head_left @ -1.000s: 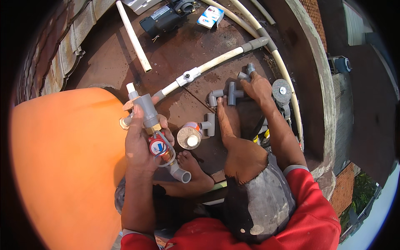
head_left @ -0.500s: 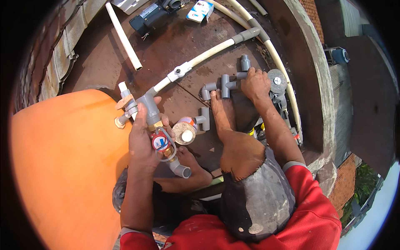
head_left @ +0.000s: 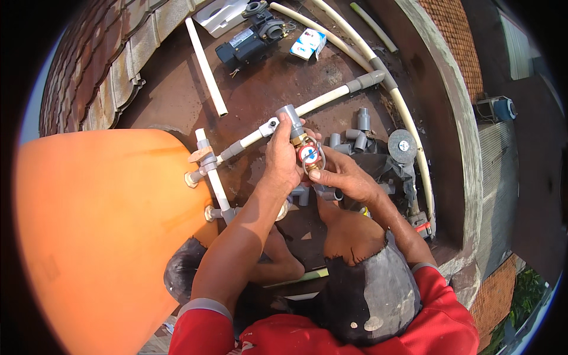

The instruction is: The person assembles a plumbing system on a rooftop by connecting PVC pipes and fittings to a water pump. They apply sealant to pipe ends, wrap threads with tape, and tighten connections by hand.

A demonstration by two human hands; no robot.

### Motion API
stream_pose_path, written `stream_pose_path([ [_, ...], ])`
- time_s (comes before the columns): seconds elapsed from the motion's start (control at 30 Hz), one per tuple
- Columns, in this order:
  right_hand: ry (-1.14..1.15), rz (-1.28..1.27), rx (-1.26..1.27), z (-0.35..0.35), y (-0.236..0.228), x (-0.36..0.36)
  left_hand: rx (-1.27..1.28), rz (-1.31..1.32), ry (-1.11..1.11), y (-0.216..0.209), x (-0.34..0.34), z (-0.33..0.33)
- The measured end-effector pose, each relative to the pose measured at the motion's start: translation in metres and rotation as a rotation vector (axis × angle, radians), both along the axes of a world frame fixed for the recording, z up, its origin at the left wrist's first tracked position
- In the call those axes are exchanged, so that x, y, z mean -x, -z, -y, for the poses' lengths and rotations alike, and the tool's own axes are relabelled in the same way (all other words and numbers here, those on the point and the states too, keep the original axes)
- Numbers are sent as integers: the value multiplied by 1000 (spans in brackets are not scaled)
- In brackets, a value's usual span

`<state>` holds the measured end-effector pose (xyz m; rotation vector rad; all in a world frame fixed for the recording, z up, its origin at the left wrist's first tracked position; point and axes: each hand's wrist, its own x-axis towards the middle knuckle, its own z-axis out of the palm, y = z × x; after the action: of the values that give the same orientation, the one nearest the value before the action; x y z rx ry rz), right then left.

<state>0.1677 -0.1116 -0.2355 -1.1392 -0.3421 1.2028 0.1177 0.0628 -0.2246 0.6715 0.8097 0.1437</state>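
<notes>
In front of me is a brass pipe fitting (head_left: 309, 155) with a round, red-rimmed face and a looped grey cable. A grey plastic socket (head_left: 289, 120) tops it. My left hand (head_left: 282, 157) is wrapped around its left side, thumb up along the socket. From the right, my right hand (head_left: 350, 176) grips the lower end, its thumb pressed just below the round face. Under that hand shows the open end of a grey elbow (head_left: 332, 194). Past my right hand lie several loose grey pipe fittings (head_left: 355, 137), with an upright grey coupling (head_left: 363, 119) beyond them.
A large orange tank (head_left: 106, 231) fills the left side, with a valve (head_left: 204, 155) and piping at its edge. White pipe (head_left: 322, 102) crosses the brown floor. Farther off are a dark pump (head_left: 245, 48) and a small box (head_left: 308, 44). A grinding disc (head_left: 403, 146) lies right.
My left hand has carried the brass fitting up and to the right. My right hand has left the grey fittings on the floor and closed on its lower end.
</notes>
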Motion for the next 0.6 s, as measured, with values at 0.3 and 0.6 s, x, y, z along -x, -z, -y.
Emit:
stream_pose_path([
  [0.3,68,499,422,1,-16,-19,22,156,207,19,-32,-12],
  [0.6,-252,644,464,28,9,-40,-109,-150,226,62,-8,21],
])
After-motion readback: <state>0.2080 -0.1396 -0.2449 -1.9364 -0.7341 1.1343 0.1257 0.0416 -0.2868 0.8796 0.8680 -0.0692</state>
